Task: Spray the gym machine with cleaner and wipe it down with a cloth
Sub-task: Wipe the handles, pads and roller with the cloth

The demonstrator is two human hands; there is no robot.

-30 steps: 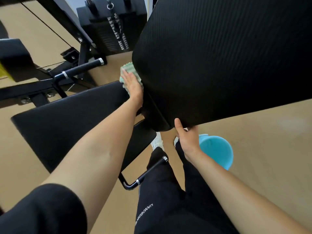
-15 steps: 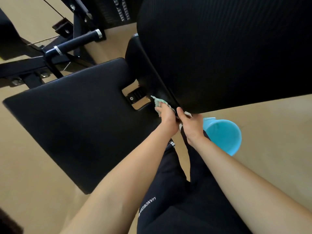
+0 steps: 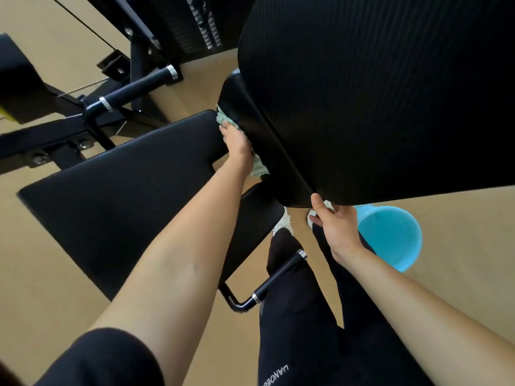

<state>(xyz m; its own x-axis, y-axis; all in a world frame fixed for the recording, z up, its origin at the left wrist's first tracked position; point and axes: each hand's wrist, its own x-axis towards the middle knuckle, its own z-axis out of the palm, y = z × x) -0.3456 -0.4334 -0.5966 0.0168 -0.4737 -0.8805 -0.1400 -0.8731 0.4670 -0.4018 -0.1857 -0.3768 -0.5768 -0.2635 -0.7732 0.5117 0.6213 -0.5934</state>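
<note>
Wiping seems under way: at centre frame the left hand [image 3: 237, 143], fingers flat, presses the cloth [image 3: 259, 169] against the edge of the back pad [image 3: 376, 93]; the right hand [image 3: 337, 221] grips its lower corner. The seat [image 3: 125, 185] at left probably remains; no sprayer shows.

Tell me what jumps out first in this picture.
A big black back pad fills the upper right. The left hand presses a green cloth against its side edge, while the right hand holds its lower corner. A bright blue bucket stands on the floor below it.
</note>
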